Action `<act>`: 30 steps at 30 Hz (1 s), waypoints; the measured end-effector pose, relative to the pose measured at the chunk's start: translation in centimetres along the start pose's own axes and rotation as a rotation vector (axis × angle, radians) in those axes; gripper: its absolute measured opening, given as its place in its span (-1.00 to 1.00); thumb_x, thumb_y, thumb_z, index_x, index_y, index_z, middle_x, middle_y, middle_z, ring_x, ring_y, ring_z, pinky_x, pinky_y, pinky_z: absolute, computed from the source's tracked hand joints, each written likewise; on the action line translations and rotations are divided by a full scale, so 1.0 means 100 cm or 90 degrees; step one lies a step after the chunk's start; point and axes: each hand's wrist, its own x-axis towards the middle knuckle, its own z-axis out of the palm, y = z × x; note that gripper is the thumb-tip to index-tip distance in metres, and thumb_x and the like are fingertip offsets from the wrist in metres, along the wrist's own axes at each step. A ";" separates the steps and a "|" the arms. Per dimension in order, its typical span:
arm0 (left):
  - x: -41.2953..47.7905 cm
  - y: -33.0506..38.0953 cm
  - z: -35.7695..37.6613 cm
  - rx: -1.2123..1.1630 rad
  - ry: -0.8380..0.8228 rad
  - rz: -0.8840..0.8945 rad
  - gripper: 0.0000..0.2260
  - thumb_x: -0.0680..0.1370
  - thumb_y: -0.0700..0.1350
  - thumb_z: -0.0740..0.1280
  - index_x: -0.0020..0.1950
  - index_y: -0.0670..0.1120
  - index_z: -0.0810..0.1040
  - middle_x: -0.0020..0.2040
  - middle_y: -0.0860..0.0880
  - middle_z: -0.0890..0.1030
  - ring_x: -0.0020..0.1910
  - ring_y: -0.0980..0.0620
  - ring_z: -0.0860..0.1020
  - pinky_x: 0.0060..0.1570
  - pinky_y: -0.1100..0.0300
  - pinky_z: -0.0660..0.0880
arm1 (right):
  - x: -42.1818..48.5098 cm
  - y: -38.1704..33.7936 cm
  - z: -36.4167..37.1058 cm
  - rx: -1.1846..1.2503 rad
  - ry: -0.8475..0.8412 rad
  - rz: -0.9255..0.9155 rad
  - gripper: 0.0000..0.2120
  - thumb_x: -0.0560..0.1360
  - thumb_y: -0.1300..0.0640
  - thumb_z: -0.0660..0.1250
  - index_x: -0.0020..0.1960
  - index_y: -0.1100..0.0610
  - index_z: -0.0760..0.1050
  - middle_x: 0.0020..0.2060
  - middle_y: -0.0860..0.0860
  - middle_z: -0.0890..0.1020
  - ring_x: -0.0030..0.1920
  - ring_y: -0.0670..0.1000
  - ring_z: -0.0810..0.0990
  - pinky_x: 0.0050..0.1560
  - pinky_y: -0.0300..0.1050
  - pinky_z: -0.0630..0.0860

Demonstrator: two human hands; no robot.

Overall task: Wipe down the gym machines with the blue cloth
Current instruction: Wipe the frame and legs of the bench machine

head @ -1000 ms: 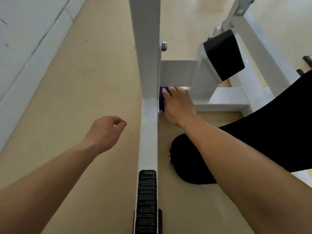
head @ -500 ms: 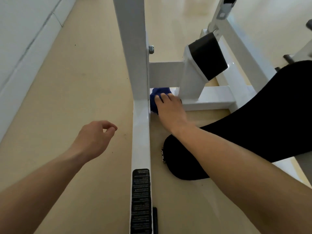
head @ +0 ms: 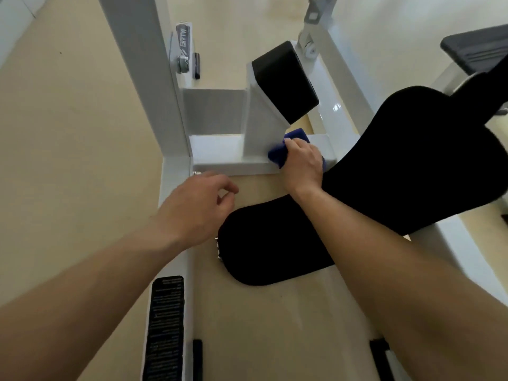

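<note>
A bunched blue cloth (head: 286, 149) is pressed against the white frame of a gym machine (head: 214, 114), low down where a slanted support (head: 258, 133) meets the crossbar (head: 217, 152) near the floor. The person's right hand (head: 302, 166) grasps the cloth, fingers curled over the top of it, so that only its left and upper folds show past the knuckles. The right forearm reaches in across two black cushions: a rounded one (head: 269, 248) lying just below the wrist and a larger one (head: 412, 160) rising to the right.

The left hand (head: 198, 207) hovers just in front of the crossbar's left end, over the corner where it joins the long floor rail (head: 173, 177). Its fingers are loosely curled and it holds nothing.

Above the cloth, a black padded block (head: 286, 81) caps the slanted support. To the left a tall white post (head: 143, 67) stands on the rail, with a bolt (head: 182, 63) on its side. A black label (head: 165, 325) with small white print, too fine to read, is stuck on the rail nearer the camera. The machine stands on a pale beige floor (head: 68, 160). At the upper right edge, the dark pad of another bench (head: 478, 48) is partly visible.
</note>
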 end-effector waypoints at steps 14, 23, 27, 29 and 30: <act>0.027 -0.001 0.041 -0.063 0.004 -0.054 -0.87 0.57 -0.06 0.27 0.03 0.09 0.61 -0.01 0.12 0.57 -0.15 0.20 0.53 -0.06 0.22 0.38 | -0.014 0.056 -0.011 -0.067 -0.091 0.116 -0.48 0.64 0.13 0.10 0.59 0.07 0.12 0.57 0.12 0.19 0.55 0.21 0.12 0.55 0.11 0.04; 0.019 -0.008 0.036 -0.062 0.013 -0.088 -0.85 0.58 -0.08 0.26 0.04 0.09 0.61 0.00 0.15 0.58 -0.13 0.18 0.55 -0.04 0.22 0.40 | 0.030 0.069 -0.013 -0.023 -0.102 0.032 -0.53 0.67 0.02 -0.01 0.57 -0.05 0.19 0.58 0.00 0.17 0.57 0.11 0.11 0.55 0.05 0.08; 0.011 -0.010 0.023 -0.038 0.014 -0.088 -0.83 0.59 -0.08 0.25 0.05 0.07 0.62 -0.09 0.18 0.54 -0.16 0.24 0.50 -0.08 0.23 0.37 | 0.021 0.054 -0.010 -0.050 -0.083 0.120 -0.52 0.67 0.02 -0.05 0.59 0.02 0.13 0.58 0.08 0.16 0.56 0.21 0.10 0.55 0.13 0.05; 0.011 -0.010 0.018 -0.033 0.012 -0.093 -0.83 0.59 -0.09 0.25 0.06 0.05 0.63 -0.08 0.14 0.55 -0.17 0.23 0.50 -0.09 0.24 0.36 | 0.015 0.029 -0.002 -0.013 -0.117 0.000 -0.52 0.68 0.03 -0.04 0.59 0.02 0.12 0.59 0.04 0.13 0.58 0.16 0.05 0.57 0.10 0.01; 0.012 -0.010 0.016 -0.029 0.015 -0.091 -0.83 0.59 -0.09 0.25 0.06 0.05 0.63 -0.09 0.14 0.54 -0.17 0.22 0.49 -0.09 0.25 0.35 | 0.011 0.021 -0.001 0.005 -0.127 -0.051 -0.52 0.68 0.02 -0.03 0.59 0.02 0.12 0.59 0.01 0.13 0.59 0.12 0.04 0.57 0.07 -0.01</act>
